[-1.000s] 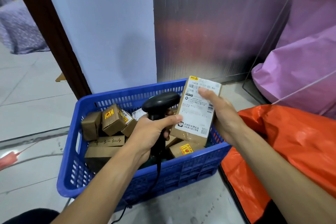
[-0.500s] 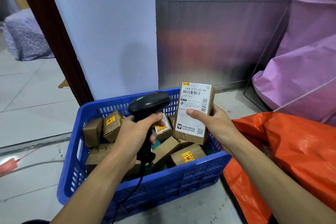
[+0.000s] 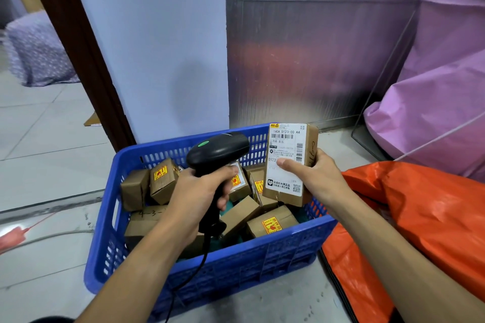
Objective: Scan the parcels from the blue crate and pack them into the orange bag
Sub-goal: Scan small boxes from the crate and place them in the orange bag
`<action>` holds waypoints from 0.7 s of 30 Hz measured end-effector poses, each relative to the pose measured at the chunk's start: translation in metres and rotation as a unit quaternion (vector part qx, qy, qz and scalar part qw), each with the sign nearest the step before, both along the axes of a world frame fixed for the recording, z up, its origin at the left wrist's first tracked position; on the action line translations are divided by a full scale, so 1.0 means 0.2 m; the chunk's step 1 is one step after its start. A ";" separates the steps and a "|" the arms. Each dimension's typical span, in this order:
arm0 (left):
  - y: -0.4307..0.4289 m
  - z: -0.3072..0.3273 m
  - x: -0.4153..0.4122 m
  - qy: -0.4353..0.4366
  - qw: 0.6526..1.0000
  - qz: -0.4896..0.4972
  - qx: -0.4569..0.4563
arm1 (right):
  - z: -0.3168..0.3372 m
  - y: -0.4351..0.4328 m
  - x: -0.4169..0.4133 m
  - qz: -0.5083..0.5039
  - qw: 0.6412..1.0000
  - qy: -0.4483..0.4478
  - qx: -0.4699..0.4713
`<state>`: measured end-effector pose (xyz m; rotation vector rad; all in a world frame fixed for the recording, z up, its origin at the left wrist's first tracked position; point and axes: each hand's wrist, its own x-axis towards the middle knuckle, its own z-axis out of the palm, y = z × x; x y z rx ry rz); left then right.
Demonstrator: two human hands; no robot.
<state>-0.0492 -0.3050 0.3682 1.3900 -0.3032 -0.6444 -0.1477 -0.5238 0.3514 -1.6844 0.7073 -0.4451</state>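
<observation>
Right hand [image 3: 319,181] grips one upright brown parcel [image 3: 287,144], its thumb pressed across the white label and its fingers curled round the far side. The label reads "140A D123-00 A4" above a barcode, with "D123" beside the thumb and a QR code in the bottom corner. Handwriting on the carton's side is not legible.

Just left of that grip, the left hand [image 3: 195,191] wraps the handle of one black scanner [image 3: 219,148]. Its head carries a green dot and sits near the label without touching it. Its cable [image 3: 183,280] drops over the near rim.

Below both grips sits the blue crate [image 3: 236,259], holding at least seven more parcels [image 3: 238,215]. Four show yellow-and-red stickers, and one bears a handwritten "4-3-". The held parcel stands above the crate's right side.

Right of the grip, the orange bag [image 3: 433,217] lies against the crate wall, with purple sacks [image 3: 433,118] beyond. Bare tiled floor [image 3: 52,155] opens to the left.
</observation>
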 end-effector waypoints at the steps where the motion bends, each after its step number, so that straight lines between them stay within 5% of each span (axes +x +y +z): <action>1: 0.00 0.00 0.00 -0.003 1.000 0.001 -0.002 | 0.00 0.00 0.00 -0.002 1.000 0.001 0.001; 21: -0.01 -0.01 0.00 -0.015 1.000 0.006 0.003 | 0.01 0.02 -0.01 0.000 1.000 0.006 -0.011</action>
